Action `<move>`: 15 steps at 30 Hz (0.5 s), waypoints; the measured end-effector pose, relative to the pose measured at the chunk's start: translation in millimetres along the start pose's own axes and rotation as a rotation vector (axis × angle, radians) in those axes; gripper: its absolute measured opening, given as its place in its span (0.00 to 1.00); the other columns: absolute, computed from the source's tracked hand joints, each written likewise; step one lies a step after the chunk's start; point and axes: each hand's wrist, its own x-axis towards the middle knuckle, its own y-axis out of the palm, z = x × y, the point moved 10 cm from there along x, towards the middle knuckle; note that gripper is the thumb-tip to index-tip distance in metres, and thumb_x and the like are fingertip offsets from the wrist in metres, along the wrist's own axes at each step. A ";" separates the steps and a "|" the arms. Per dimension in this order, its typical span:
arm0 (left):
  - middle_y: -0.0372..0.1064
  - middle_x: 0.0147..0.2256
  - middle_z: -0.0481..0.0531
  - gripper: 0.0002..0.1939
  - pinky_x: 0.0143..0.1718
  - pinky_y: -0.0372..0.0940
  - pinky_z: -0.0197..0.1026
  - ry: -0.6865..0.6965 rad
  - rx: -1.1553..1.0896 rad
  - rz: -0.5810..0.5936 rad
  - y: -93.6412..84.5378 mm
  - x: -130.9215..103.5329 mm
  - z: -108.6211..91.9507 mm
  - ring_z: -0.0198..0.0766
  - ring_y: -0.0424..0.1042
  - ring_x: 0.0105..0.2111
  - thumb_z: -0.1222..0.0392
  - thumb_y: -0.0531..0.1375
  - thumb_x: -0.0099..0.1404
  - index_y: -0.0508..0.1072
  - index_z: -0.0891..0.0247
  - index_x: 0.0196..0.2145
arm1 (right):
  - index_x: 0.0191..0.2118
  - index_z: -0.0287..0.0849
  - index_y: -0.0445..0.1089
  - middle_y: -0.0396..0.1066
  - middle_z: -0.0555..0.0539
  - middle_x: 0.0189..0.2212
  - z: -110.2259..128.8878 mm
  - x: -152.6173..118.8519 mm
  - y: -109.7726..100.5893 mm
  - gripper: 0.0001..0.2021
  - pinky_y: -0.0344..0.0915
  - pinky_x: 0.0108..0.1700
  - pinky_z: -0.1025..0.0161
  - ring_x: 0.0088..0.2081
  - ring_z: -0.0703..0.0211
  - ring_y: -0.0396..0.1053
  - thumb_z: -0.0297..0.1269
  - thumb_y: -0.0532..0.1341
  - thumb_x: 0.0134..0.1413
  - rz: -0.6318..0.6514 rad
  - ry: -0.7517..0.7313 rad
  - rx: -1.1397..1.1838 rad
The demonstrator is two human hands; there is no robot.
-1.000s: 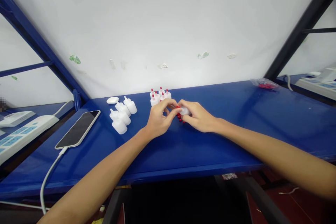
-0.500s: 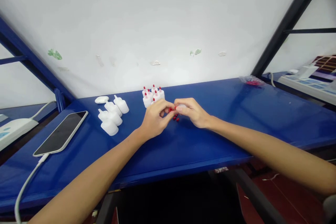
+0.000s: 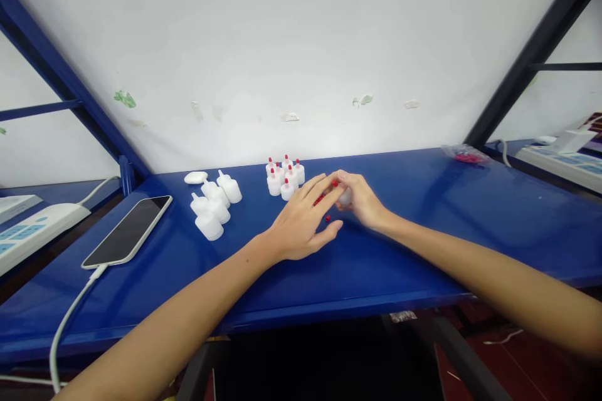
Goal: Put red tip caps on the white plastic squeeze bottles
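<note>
Bottle (image 3: 345,197) of cloudy white plastic, squat and round-bodied, sits within the curled fingers of the right hand (image 3: 364,200), above the blue table (image 3: 329,285). That hand wraps it with fingers bent and closed round its side; much of the bottle is hidden. A red tip (image 3: 335,183) shows at the left fingertips, close to the bottle; whether they touch it, I cannot tell.

The left hand (image 3: 301,219) lies palm down, fingers long and nearly straight, a gap between some of them, the thumb spread well apart. Its fingertips reach the right hand. Small red caps (image 3: 318,199) peep between and below its fingers, and one loose cap (image 3: 328,218) lies just beside the thumb.

Beyond the left hand stand capped bottles (image 3: 285,178), upright in a tight cluster, each smooth and white with a narrow red point. Farther left, uncapped bottles (image 3: 214,207) lie on their sides, with slim tapered nozzles. Near them are a glossy, rounded white case (image 3: 196,177) and a flat, dark-screened phone (image 3: 129,232). A crinkled clear bag (image 3: 464,154) with red pieces lies at the far right.
</note>
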 end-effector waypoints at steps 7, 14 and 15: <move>0.72 0.52 0.54 0.17 0.58 0.61 0.52 -0.218 -0.027 -0.302 -41.1 -4.2 43.6 0.44 0.68 0.54 0.61 0.51 0.71 0.72 0.58 0.54 | 0.40 0.44 0.66 0.62 0.53 0.20 -3.8 4.7 0.5 0.21 0.54 0.23 0.67 0.22 0.64 0.57 0.55 0.47 0.65 0.039 -0.060 -0.100; 0.75 0.47 0.55 0.16 0.51 0.57 0.54 -0.339 0.363 -0.159 -46.2 -20.6 95.1 0.50 0.64 0.48 0.57 0.58 0.66 0.77 0.59 0.50 | 0.40 0.43 0.67 0.61 0.53 0.22 -6.7 9.9 -14.7 0.16 0.51 0.24 0.66 0.23 0.65 0.56 0.49 0.50 0.65 0.002 -0.075 -0.182; 0.75 0.47 0.55 0.17 0.50 0.57 0.54 -0.344 0.373 -0.140 -43.9 -22.4 98.5 0.50 0.64 0.48 0.56 0.59 0.65 0.76 0.59 0.50 | 0.40 0.43 0.67 0.61 0.53 0.22 -6.4 9.7 -13.9 0.16 0.51 0.24 0.66 0.23 0.65 0.55 0.48 0.50 0.65 0.005 -0.074 -0.179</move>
